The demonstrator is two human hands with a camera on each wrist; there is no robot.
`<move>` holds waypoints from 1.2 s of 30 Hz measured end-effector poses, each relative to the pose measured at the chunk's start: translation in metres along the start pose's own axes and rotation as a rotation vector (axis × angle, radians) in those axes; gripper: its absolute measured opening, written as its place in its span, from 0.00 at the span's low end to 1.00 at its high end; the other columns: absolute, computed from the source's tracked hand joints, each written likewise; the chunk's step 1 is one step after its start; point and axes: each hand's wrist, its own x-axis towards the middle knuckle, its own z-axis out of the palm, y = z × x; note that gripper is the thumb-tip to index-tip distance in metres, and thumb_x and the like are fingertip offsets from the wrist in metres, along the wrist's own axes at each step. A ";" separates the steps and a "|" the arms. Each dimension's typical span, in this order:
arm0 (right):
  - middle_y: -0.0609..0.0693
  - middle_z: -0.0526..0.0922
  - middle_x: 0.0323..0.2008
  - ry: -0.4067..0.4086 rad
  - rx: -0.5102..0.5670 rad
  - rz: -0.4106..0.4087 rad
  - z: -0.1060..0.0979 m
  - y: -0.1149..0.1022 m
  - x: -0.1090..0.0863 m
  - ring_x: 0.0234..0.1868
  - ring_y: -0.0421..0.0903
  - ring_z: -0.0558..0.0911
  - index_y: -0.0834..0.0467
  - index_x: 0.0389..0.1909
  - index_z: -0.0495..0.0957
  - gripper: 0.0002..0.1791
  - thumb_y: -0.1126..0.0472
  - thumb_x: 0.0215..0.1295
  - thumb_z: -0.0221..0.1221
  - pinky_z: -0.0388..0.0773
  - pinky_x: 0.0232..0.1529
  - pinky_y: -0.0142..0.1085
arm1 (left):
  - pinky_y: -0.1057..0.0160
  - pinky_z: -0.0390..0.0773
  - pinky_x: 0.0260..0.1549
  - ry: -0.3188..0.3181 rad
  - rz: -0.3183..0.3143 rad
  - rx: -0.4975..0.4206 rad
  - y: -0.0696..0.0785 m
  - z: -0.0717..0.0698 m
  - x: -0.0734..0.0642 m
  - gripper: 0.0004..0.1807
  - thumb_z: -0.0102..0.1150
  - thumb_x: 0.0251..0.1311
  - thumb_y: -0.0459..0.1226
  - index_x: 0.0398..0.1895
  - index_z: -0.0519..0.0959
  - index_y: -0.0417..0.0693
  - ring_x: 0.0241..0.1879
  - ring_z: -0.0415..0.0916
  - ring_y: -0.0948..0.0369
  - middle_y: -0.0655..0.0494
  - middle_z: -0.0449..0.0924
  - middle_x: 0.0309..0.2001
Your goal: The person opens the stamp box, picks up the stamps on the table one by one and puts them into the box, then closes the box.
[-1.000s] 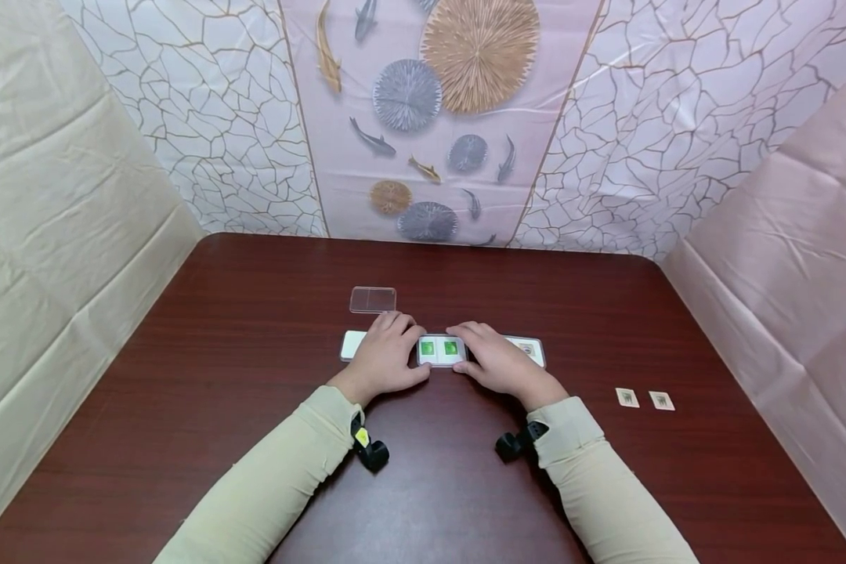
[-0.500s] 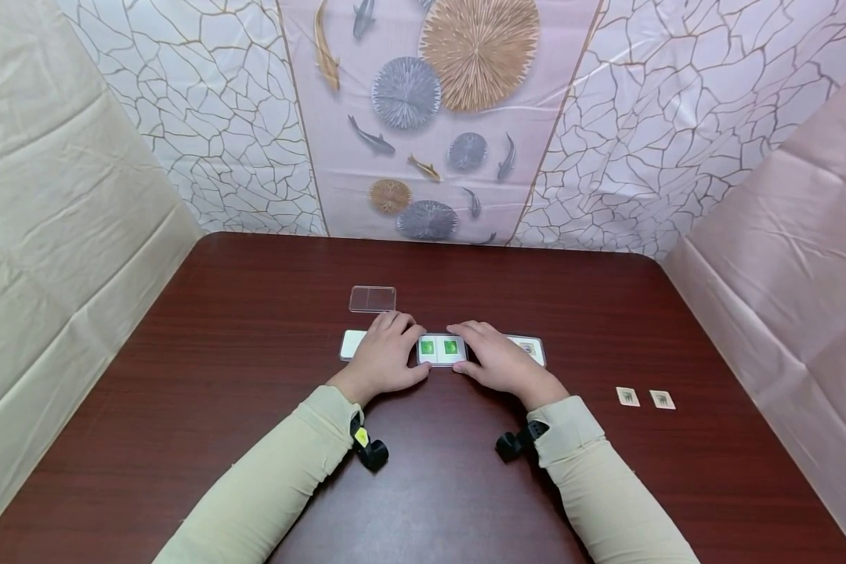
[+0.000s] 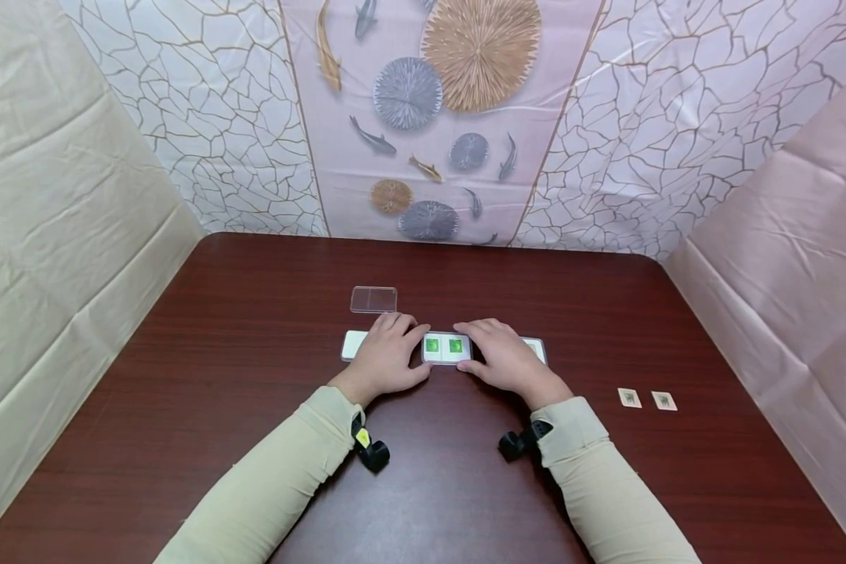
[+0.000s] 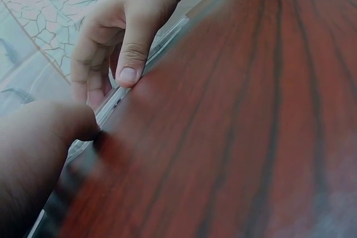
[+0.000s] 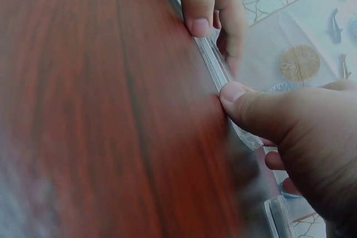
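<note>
In the head view, a clear plastic case shows two small green stamp-like pictures on white. My left hand pinches its left end and my right hand its right end, thumbs on the near edge and fingers at the far edge. In the right wrist view, my right thumb presses the side of the case. A second flat case with a white inside pokes out left of my left hand. A third case is mostly hidden behind my right hand.
A thin clear lid-like plate lies beyond my left hand. Off to the right, two small pale stamp-like cards rest on the dark red-brown table. A patterned cloth hangs behind the table's back edge.
The case with the green pictures has shifted slightly right and away from me. My right hand has moved right with it, covering more of the third case. The left hand has barely moved.
</note>
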 end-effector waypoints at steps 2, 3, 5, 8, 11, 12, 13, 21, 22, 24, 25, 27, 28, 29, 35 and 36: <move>0.57 0.77 0.63 0.009 -0.003 -0.001 0.000 0.001 -0.001 0.66 0.56 0.73 0.59 0.69 0.71 0.36 0.49 0.64 0.68 0.65 0.68 0.54 | 0.49 0.58 0.70 -0.006 -0.006 -0.001 0.001 -0.001 0.000 0.37 0.58 0.58 0.56 0.68 0.74 0.47 0.61 0.67 0.51 0.49 0.74 0.57; 0.57 0.77 0.63 0.012 0.001 -0.003 -0.001 0.001 -0.001 0.66 0.56 0.73 0.59 0.69 0.71 0.35 0.50 0.64 0.68 0.64 0.68 0.54 | 0.49 0.58 0.70 -0.003 -0.007 -0.004 0.002 -0.001 0.000 0.37 0.58 0.58 0.56 0.68 0.74 0.47 0.61 0.67 0.51 0.49 0.74 0.57; 0.56 0.77 0.64 0.018 0.012 -0.009 -0.001 0.002 -0.001 0.66 0.56 0.72 0.58 0.69 0.70 0.36 0.49 0.64 0.68 0.64 0.68 0.54 | 0.49 0.58 0.70 0.011 -0.005 -0.012 0.002 -0.002 -0.001 0.36 0.58 0.58 0.56 0.67 0.75 0.47 0.62 0.67 0.51 0.49 0.75 0.57; 0.56 0.76 0.64 0.057 0.073 -0.036 -0.004 0.006 -0.003 0.67 0.56 0.71 0.57 0.69 0.71 0.36 0.49 0.62 0.69 0.63 0.68 0.54 | 0.47 0.57 0.71 0.043 0.012 -0.050 -0.002 -0.005 -0.002 0.36 0.58 0.57 0.55 0.67 0.75 0.47 0.62 0.68 0.51 0.50 0.75 0.57; 0.55 0.77 0.63 0.150 0.144 -0.071 -0.009 0.018 -0.010 0.66 0.56 0.70 0.57 0.67 0.72 0.34 0.51 0.62 0.70 0.62 0.68 0.55 | 0.45 0.55 0.72 0.081 0.030 -0.097 -0.012 -0.010 -0.008 0.36 0.59 0.56 0.54 0.67 0.74 0.48 0.63 0.67 0.52 0.50 0.74 0.59; 0.55 0.78 0.62 0.187 0.163 -0.075 -0.012 0.024 -0.014 0.66 0.56 0.71 0.57 0.66 0.73 0.33 0.53 0.62 0.70 0.62 0.68 0.55 | 0.45 0.54 0.72 0.095 0.033 -0.111 -0.018 -0.012 -0.011 0.36 0.59 0.56 0.54 0.67 0.74 0.48 0.63 0.67 0.52 0.50 0.74 0.59; 0.56 0.78 0.61 0.228 0.170 -0.076 -0.014 0.031 -0.020 0.65 0.56 0.71 0.58 0.65 0.74 0.31 0.54 0.62 0.70 0.62 0.67 0.55 | 0.45 0.54 0.72 0.110 0.035 -0.120 -0.024 -0.014 -0.015 0.36 0.60 0.55 0.53 0.67 0.75 0.48 0.63 0.68 0.51 0.50 0.75 0.59; 0.59 0.84 0.50 0.418 0.105 0.022 -0.029 0.094 -0.092 0.55 0.60 0.75 0.62 0.54 0.81 0.23 0.65 0.56 0.70 0.63 0.59 0.56 | 0.48 0.57 0.69 0.119 -0.006 -0.167 -0.076 -0.024 -0.055 0.39 0.65 0.47 0.51 0.65 0.75 0.47 0.61 0.67 0.49 0.49 0.74 0.59; 0.59 0.84 0.49 0.425 0.097 0.044 -0.032 0.101 -0.102 0.54 0.61 0.75 0.62 0.53 0.81 0.22 0.66 0.55 0.70 0.63 0.58 0.57 | 0.48 0.58 0.69 0.106 -0.018 -0.177 -0.081 -0.025 -0.059 0.39 0.66 0.46 0.51 0.66 0.75 0.47 0.61 0.67 0.49 0.49 0.74 0.59; 0.59 0.84 0.47 0.429 0.077 0.089 -0.038 0.112 -0.122 0.53 0.62 0.75 0.61 0.50 0.82 0.20 0.66 0.54 0.71 0.63 0.57 0.57 | 0.47 0.61 0.66 0.086 -0.042 -0.201 -0.087 -0.026 -0.065 0.40 0.68 0.46 0.50 0.66 0.74 0.46 0.61 0.66 0.47 0.48 0.73 0.60; 0.59 0.84 0.47 0.425 0.069 0.112 -0.040 0.116 -0.132 0.53 0.62 0.74 0.61 0.49 0.83 0.20 0.65 0.54 0.71 0.62 0.56 0.57 | 0.46 0.63 0.65 0.076 -0.053 -0.214 -0.089 -0.027 -0.068 0.40 0.68 0.47 0.50 0.66 0.74 0.46 0.61 0.66 0.47 0.47 0.73 0.60; 0.59 0.84 0.45 0.407 0.056 0.149 -0.045 0.124 -0.150 0.52 0.62 0.74 0.60 0.46 0.83 0.18 0.63 0.53 0.72 0.62 0.55 0.58 | 0.45 0.65 0.64 0.061 -0.071 -0.230 -0.092 -0.027 -0.071 0.40 0.69 0.47 0.49 0.67 0.73 0.45 0.61 0.66 0.46 0.46 0.72 0.60; 0.59 0.84 0.45 0.391 0.049 0.165 -0.047 0.127 -0.159 0.52 0.62 0.74 0.59 0.45 0.84 0.17 0.62 0.53 0.73 0.61 0.54 0.58 | 0.45 0.66 0.63 0.056 -0.077 -0.235 -0.093 -0.026 -0.072 0.40 0.69 0.48 0.49 0.67 0.73 0.44 0.61 0.66 0.46 0.46 0.72 0.59; 0.58 0.84 0.44 0.377 0.045 0.181 -0.049 0.129 -0.166 0.51 0.62 0.73 0.58 0.44 0.84 0.17 0.61 0.53 0.73 0.61 0.53 0.57 | 0.44 0.67 0.62 0.054 -0.081 -0.241 -0.094 -0.026 -0.072 0.40 0.69 0.48 0.49 0.66 0.74 0.43 0.60 0.67 0.45 0.45 0.72 0.59; 0.49 0.83 0.39 0.322 0.035 0.261 -0.053 0.132 -0.196 0.48 0.53 0.71 0.52 0.40 0.85 0.15 0.56 0.51 0.76 0.60 0.48 0.44 | 0.44 0.67 0.60 0.050 -0.098 -0.230 -0.093 -0.025 -0.068 0.36 0.68 0.51 0.49 0.64 0.76 0.44 0.58 0.67 0.45 0.46 0.72 0.58; 0.48 0.83 0.38 0.317 0.031 0.265 -0.054 0.132 -0.198 0.48 0.52 0.71 0.52 0.39 0.85 0.15 0.56 0.50 0.76 0.60 0.47 0.44 | 0.44 0.67 0.60 0.051 -0.102 -0.229 -0.093 -0.025 -0.067 0.35 0.68 0.51 0.49 0.63 0.76 0.45 0.57 0.67 0.45 0.46 0.72 0.57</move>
